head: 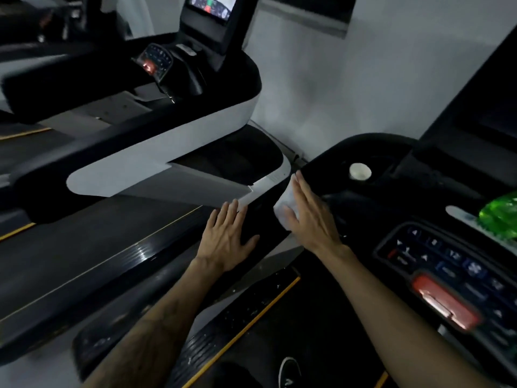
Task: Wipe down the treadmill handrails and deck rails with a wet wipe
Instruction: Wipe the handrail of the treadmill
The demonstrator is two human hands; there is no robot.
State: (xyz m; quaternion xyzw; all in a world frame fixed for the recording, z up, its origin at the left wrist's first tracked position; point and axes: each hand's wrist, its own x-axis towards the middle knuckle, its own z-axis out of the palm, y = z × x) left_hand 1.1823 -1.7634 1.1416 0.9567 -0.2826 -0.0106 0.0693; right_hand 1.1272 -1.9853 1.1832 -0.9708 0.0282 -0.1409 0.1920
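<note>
A white wet wipe (284, 201) lies on the black left handrail (268, 219) of the treadmill I stand on. My right hand (310, 217) presses flat on the wipe with straight fingers, covering its right part. My left hand (228, 236) rests flat on the same handrail a little nearer to me, fingers spread, holding nothing. The deck rail (243, 317) with a yellow edge line runs below my arms.
The treadmill's console (447, 270) with buttons and a red stop key is at the right. A green wipe packet (500, 217) and a white cup (359, 171) sit on it. A second treadmill (156, 141) stands close on the left. A shoe (289, 372) shows at the bottom.
</note>
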